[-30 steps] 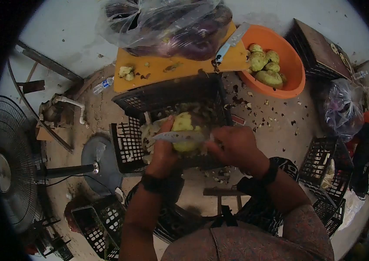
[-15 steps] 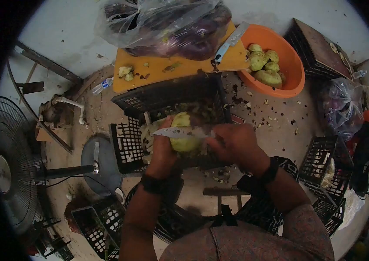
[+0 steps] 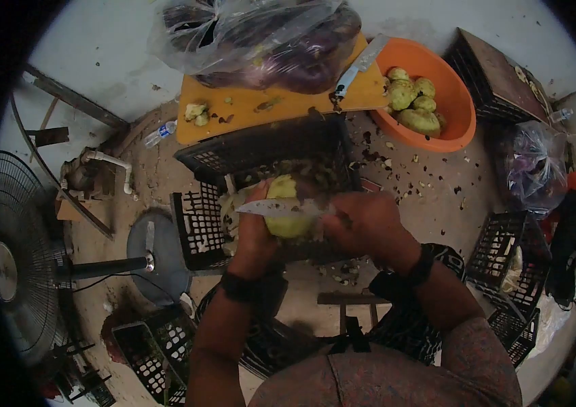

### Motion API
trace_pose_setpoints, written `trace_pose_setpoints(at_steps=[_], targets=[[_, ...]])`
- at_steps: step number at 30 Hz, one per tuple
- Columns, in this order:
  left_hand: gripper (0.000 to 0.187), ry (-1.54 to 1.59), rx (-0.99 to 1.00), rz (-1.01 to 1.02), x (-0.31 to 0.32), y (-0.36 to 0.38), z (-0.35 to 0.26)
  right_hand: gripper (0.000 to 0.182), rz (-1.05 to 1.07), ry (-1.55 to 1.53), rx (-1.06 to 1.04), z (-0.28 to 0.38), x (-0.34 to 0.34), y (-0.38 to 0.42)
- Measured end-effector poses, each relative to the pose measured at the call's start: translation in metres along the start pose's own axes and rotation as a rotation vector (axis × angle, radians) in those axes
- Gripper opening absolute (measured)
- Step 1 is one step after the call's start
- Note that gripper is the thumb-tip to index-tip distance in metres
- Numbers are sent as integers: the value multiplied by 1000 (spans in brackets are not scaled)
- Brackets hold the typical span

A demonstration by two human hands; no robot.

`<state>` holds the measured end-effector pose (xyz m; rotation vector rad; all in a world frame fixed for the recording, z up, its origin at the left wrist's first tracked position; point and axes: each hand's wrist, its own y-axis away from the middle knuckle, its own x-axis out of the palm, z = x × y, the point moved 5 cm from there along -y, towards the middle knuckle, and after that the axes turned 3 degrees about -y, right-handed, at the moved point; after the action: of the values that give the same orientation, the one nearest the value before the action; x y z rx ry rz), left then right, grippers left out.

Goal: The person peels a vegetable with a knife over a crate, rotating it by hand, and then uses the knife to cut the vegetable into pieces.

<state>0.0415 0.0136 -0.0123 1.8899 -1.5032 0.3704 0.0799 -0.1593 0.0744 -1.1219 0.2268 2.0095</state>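
Note:
In the head view, my left hand (image 3: pixel 255 234) is closed around the left side of a pale yellow-green peeled vegetable (image 3: pixel 290 226), whose exact kind I cannot make out. My right hand (image 3: pixel 367 222) grips a knife (image 3: pixel 275 207), its handle hidden in the fingers. The broad blade lies across the vegetable's front and points left, its tip over my left hand. Both hands are above a black plastic crate (image 3: pixel 201 227) that holds peelings and scraps. At its far side stands an orange-yellow board (image 3: pixel 247 102).
On the board lie a clear bag of eggplants (image 3: pixel 294 57) and a second knife (image 3: pixel 362 68). An orange basin (image 3: pixel 461 115) holds several peeled vegetables. A standing fan (image 3: pixel 20 264) is at left. More black crates (image 3: pixel 505 251) stand at right. Scraps litter the floor.
The knife has shifted slightly left and down across the vegetable, with my right hand following. My left hand keeps its hold in nearly the same place.

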Motion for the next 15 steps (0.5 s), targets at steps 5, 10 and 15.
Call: trace_pose_setpoints(at_steps=[5, 10, 15], targets=[[39, -52, 26, 14, 9, 6, -6, 29, -8, -9, -63, -2, -3, 0], [38, -220, 125, -31, -6, 3, -4, 29, -6, 1, -78, -3, -2, 2], [37, -210, 145, -72, -1, 3, -2, 27, 42, -106, -5, 0, 2, 1]])
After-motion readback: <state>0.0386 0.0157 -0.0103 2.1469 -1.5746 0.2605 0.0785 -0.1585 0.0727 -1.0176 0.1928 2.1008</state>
